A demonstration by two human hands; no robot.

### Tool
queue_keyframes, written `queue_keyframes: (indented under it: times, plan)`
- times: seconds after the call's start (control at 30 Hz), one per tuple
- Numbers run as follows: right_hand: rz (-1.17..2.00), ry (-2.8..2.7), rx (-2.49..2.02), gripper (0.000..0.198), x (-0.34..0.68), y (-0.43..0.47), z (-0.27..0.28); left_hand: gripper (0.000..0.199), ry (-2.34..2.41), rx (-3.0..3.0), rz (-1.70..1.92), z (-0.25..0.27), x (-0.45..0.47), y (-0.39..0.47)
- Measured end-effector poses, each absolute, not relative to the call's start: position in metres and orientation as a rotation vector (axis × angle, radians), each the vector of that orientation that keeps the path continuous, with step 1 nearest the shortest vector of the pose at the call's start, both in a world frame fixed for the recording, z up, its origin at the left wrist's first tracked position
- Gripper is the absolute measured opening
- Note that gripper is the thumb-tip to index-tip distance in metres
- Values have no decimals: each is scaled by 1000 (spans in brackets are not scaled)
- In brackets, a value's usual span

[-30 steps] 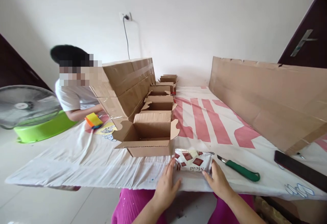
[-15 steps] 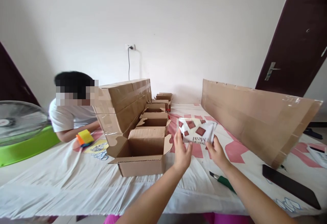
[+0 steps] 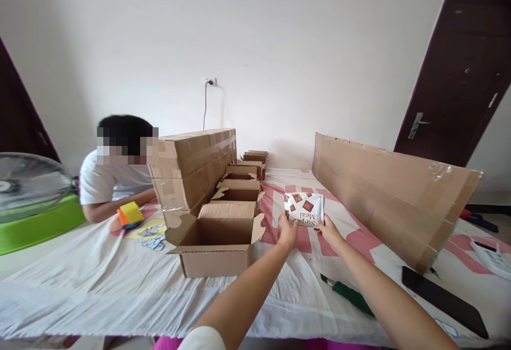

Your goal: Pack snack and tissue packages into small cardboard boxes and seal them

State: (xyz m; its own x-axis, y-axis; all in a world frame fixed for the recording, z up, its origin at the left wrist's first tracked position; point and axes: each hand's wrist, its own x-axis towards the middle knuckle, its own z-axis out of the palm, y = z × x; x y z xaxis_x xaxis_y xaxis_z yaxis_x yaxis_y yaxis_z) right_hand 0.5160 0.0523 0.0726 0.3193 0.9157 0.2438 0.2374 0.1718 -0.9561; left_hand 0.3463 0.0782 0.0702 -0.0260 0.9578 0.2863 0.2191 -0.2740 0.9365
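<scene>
A white packet [image 3: 305,209] with brown squares and upside-down lettering is held between both hands above the table. My left hand [image 3: 288,229] grips its left lower edge, fingers behind and thumb in front. At the right lower corner, my right hand [image 3: 328,228] pinches it. To the left of my hands stands an open cardboard box [image 3: 215,263] with its flaps spread; its bottom is hidden. A green-handled utility knife [image 3: 351,295] lies on the cloth near my right forearm.
More open boxes [image 3: 239,184] run back in a row beside a taped carton wall [image 3: 203,166]. A long cardboard panel [image 3: 391,195] stands at right, with a black phone [image 3: 443,299] in front. Behind the cartons leans a person in white [image 3: 115,179]; a green-based fan [image 3: 40,222] is far left.
Both hands have moved forward, away from me, carrying the packet, and more of its lettering shows. The camera view has shifted slightly.
</scene>
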Motion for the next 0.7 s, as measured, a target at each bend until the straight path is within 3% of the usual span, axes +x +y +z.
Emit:
queue_keyframes:
  times: [0.2, 0.4, 0.7]
  plan:
    - [854, -1243, -1248, 40, 498, 3, 43, 65, 1246, 1510, 1342, 27, 310, 33]
    - [1084, -1392, -1153, 35, 461, -46, 21, 60, 1205, 1575, 1265, -16, 249, -33]
    - [1002, -1651, -1052, 31, 388, -48, 23, 57, 1383, 1698, 1355, -6, 162, -61]
